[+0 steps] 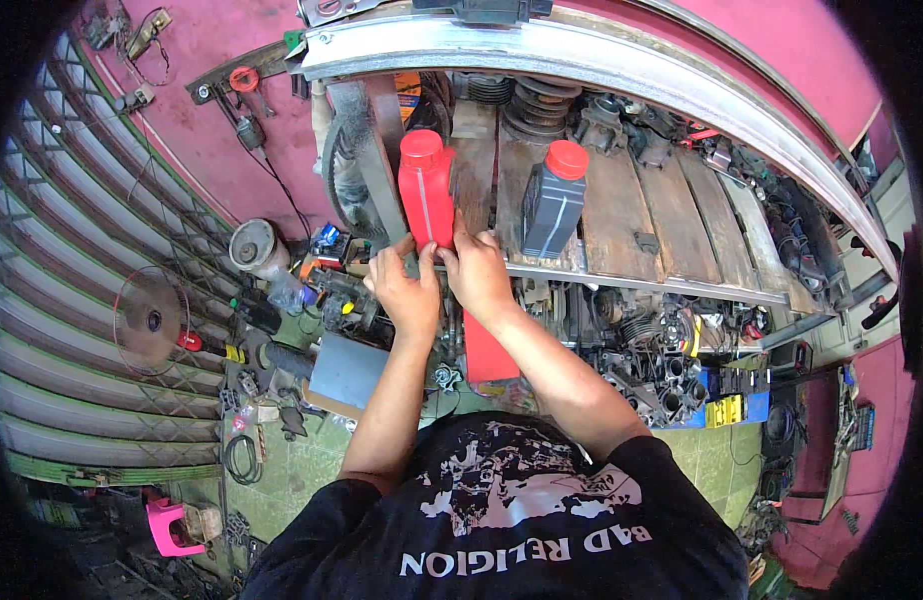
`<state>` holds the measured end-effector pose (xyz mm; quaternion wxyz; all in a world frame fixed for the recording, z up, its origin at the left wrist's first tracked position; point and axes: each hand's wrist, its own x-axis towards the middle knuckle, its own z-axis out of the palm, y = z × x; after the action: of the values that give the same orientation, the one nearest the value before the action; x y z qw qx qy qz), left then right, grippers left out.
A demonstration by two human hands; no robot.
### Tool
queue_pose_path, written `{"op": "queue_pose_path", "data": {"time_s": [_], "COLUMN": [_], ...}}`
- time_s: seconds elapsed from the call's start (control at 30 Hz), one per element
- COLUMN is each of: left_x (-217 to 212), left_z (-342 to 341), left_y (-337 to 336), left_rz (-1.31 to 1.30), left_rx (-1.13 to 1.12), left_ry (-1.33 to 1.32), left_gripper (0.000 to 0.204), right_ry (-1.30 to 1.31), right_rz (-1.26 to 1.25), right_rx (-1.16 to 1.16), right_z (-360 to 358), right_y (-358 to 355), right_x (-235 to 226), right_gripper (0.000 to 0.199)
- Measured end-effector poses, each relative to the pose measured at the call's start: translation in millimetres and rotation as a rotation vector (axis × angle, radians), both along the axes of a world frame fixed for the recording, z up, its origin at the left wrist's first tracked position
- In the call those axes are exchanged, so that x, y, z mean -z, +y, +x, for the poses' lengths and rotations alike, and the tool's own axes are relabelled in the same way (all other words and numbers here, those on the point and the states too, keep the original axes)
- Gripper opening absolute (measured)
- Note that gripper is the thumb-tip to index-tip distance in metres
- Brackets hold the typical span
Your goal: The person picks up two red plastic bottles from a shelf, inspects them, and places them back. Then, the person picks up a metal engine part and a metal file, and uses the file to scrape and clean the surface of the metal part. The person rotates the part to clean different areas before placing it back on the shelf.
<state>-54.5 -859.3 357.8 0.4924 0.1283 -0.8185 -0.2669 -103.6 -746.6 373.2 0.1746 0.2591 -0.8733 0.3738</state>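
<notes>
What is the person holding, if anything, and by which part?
The red bottle, by its lower end, near the base: the left hand grips one side and the right hand the other.

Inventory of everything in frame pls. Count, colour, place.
Red-capped plastic bottle: 1, red, shelf's left front
Red-capped rectangular plastic bottle: 1, dark grey, on shelf, right of red one
Wooden plank shelf: 1, brown, ahead
Loose metal parts: too many to count, mostly grey/black, on and under shelf
Flat panel: 1, red, below shelf
Flat-topped box: 1, grey, left of left forearm
Lidded bucket: 1, whitish, left
Round fan: 1, brownish, far left
Coiled cable: 1, black, floor, lower left
Plastic seat: 1, pink, lower left
Slatted shutter: 1, grey, left
Hands: 2, bare, left and right at red bottle's lower end
</notes>
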Motion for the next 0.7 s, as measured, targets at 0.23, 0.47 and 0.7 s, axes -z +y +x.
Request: {"op": "queue_pose_path", "data": {"time_s": [0.23, 0.47, 0.7], "left_x": [1, 6, -19], "left_z": [1, 8, -22], "left_y": [7, 61, 129], "left_rz": [0.074, 0.081, 0.027], "left_rx": [0.043, 0.367, 0.42], "left_ry": [0.011, 0.201, -0.225], "left_gripper": [0.027, 0.019, 0.084], "right_ry": [0.008, 0.015, 0.261], "right_rz": [-0.06, -0.225, -0.262], "right_rx": [-0.027, -0.097, 0.521], "right_z": [-1, 25, 12], "right_y": [6, 58, 188], "right_x": [6, 5, 27], "right_gripper": [0.065, 0.043, 0.02]}}
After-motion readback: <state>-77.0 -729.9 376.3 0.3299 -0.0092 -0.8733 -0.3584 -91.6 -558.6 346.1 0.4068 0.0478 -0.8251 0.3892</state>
